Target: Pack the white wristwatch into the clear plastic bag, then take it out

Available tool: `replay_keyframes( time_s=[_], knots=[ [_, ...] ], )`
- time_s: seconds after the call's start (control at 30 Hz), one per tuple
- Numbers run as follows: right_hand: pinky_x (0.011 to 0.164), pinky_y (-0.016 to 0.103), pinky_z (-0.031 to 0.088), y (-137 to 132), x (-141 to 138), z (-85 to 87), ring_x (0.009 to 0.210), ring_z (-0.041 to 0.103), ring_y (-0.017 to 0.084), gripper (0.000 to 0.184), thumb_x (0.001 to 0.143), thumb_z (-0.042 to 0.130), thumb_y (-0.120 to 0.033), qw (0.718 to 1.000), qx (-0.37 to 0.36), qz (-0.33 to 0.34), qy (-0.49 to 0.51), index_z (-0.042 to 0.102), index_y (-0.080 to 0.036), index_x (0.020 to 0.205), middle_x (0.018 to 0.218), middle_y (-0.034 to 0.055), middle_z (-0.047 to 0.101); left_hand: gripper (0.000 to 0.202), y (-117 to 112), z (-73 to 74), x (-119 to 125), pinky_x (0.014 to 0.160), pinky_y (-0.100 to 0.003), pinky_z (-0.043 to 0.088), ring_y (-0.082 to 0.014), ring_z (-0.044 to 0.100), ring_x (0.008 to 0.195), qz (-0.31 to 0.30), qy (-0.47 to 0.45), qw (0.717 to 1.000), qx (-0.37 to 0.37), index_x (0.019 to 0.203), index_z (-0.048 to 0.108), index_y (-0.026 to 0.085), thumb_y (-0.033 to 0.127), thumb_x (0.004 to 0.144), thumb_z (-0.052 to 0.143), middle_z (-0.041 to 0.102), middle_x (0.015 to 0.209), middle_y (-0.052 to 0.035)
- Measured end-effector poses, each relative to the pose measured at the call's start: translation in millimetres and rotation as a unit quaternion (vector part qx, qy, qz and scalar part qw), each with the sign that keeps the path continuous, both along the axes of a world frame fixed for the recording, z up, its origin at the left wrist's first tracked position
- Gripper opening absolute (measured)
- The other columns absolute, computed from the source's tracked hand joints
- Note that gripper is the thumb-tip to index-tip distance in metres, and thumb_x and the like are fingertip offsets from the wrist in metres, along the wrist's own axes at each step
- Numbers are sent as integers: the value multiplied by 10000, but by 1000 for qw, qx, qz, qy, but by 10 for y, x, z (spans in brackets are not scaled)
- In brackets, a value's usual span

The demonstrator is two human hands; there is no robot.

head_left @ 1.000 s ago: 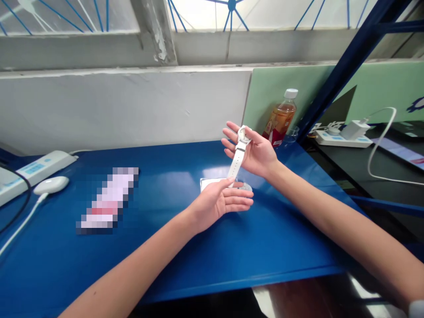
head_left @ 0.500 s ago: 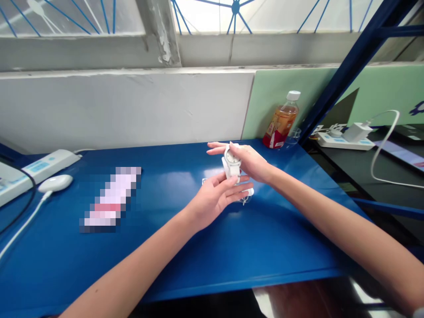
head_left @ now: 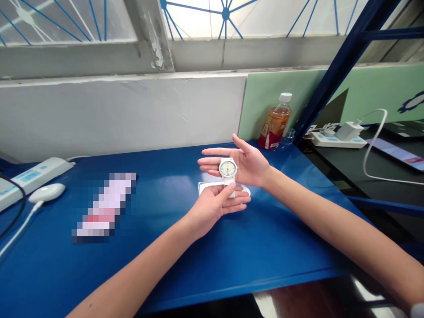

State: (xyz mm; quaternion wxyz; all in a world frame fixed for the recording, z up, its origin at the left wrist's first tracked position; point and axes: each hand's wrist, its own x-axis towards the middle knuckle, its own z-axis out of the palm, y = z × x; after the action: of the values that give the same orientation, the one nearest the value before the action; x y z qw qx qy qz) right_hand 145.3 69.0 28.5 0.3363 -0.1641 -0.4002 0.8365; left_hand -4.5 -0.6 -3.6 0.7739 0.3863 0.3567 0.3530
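A white wristwatch (head_left: 228, 170) with a pale round dial stands upright between my hands, its face turned toward me. My left hand (head_left: 215, 205) pinches the lower strap with thumb and fingers. My right hand (head_left: 243, 161) is behind the watch, palm up and fingers spread, touching the watch case. Under both hands a white flat packet (head_left: 206, 187) lies on the blue table (head_left: 232, 256).
A bottle of amber drink (head_left: 274, 123) stands at the back right by a green panel. A white power strip (head_left: 33, 174) and a white mouse (head_left: 46, 192) lie at the left, a blurred-out object (head_left: 104, 207) beside them. A second strip with charger (head_left: 341, 138) sits on the dark desk at right.
The watch was first held high by my right hand with the strap hanging. It came down, turned dial toward me, and my left hand took hold of the lower strap.
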Motion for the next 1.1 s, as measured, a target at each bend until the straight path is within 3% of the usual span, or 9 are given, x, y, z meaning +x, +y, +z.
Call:
replay_keyframes(
  time_s=[0.17, 0.57, 0.83, 1.1],
  knots=[
    [1085, 410, 408, -34, 6, 49, 1222, 595, 264, 774, 972, 163, -641, 1000, 2, -9, 19, 621, -68, 1222, 1270, 180, 661, 300, 2, 36, 4, 969, -436, 514, -304, 703, 1044, -3, -5, 1000, -12, 1049, 664, 76, 354, 945, 629, 722, 1100, -211],
    [1111, 455, 351, 31, 8, -39, 1298, 530, 290, 772, 958, 198, -673, 1000, 16, 22, 10, 660, -89, 1162, 1332, 185, 622, 414, -19, 20, 18, 788, -413, 598, -307, 748, 885, 3, 45, 999, -10, 981, 686, 51, 454, 943, 599, 750, 972, -221],
    [1109, 455, 347, -2, 20, 21, 1355, 466, 296, 827, 900, 189, -748, 998, 54, 31, 4, 661, -125, 1170, 1392, 163, 578, 400, -17, 26, 28, 876, -429, 577, -328, 724, 984, 16, 35, 999, 1, 984, 681, 59, 450, 903, 663, 744, 1019, -221],
    [1118, 452, 343, -14, 16, 3, 1359, 460, 300, 848, 876, 215, -768, 998, 56, 20, -1, 650, -105, 1174, 1380, 181, 580, 373, -21, 34, 36, 879, -434, 572, -305, 739, 938, 15, 35, 999, -27, 1043, 648, 77, 433, 929, 633, 757, 955, -208]
  ],
)
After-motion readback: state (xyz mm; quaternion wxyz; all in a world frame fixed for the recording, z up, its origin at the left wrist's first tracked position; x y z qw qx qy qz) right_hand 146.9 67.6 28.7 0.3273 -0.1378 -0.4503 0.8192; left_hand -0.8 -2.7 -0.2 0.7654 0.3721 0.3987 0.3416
